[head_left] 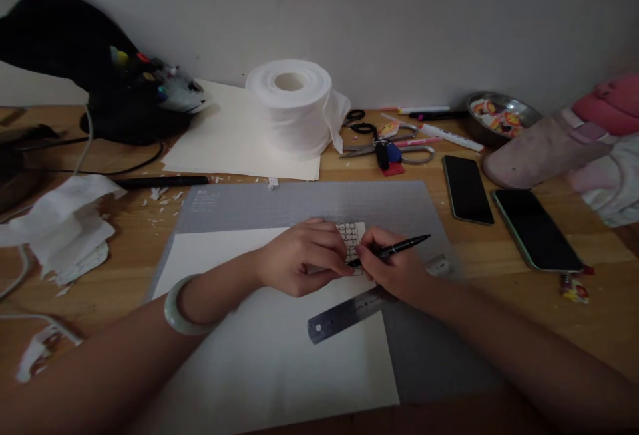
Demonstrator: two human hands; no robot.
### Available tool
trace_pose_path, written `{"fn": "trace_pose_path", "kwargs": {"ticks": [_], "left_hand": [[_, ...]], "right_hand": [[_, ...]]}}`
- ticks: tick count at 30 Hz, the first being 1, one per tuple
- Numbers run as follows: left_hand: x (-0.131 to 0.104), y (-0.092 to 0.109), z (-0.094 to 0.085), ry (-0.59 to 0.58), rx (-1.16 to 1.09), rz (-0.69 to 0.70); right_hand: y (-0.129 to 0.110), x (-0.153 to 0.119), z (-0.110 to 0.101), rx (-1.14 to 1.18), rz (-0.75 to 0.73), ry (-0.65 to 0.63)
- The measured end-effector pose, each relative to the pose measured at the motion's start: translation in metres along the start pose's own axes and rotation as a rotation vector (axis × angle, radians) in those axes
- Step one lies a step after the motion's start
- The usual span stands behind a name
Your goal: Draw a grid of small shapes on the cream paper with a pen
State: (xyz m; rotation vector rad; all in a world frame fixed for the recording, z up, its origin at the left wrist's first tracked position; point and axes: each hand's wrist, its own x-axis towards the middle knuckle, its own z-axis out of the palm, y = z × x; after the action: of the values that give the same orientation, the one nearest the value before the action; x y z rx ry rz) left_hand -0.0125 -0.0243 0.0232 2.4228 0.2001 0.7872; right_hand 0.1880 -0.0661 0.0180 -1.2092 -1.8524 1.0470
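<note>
Pen [394, 249] in right hand [394, 269], 1 ruler [344, 315], 2 phones [467, 189].

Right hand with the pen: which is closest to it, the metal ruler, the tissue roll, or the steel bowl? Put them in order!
From the right hand:
1. Metal ruler, lying just beneath it on the paper.
2. Tissue roll, behind it, to the left by the wall.
3. Steel bowl, far back on the right.

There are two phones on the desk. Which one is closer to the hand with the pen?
The smaller phone, the one lying nearer the scissors. It sits between the right hand and the larger phone, which lies farther out toward the desk's right edge.
</note>
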Motion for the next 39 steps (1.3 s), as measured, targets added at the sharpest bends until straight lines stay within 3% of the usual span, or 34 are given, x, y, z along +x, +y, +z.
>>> {"fn": "trace_pose_path", "kwargs": {"ticks": [14, 23, 39], "left_hand": [[0.0011, -0.0015, 0.0007, 0.009, -0.143, -0.089], [0.0014, -0.0012, 0.0005, 0.022, -0.176, -0.112], [-0.0009, -0.0029, 0.0019, 0.076, -0.151, -0.105]], "right_hand": [[0.0058, 0.0030, 0.0003, 0.192, 0.223, -0.070], [0.0061, 0.0037, 0.0024, 0.299, 0.397, -0.015], [0.0063, 0.0045, 0.0009, 0.240, 0.335, -0.038]]}}
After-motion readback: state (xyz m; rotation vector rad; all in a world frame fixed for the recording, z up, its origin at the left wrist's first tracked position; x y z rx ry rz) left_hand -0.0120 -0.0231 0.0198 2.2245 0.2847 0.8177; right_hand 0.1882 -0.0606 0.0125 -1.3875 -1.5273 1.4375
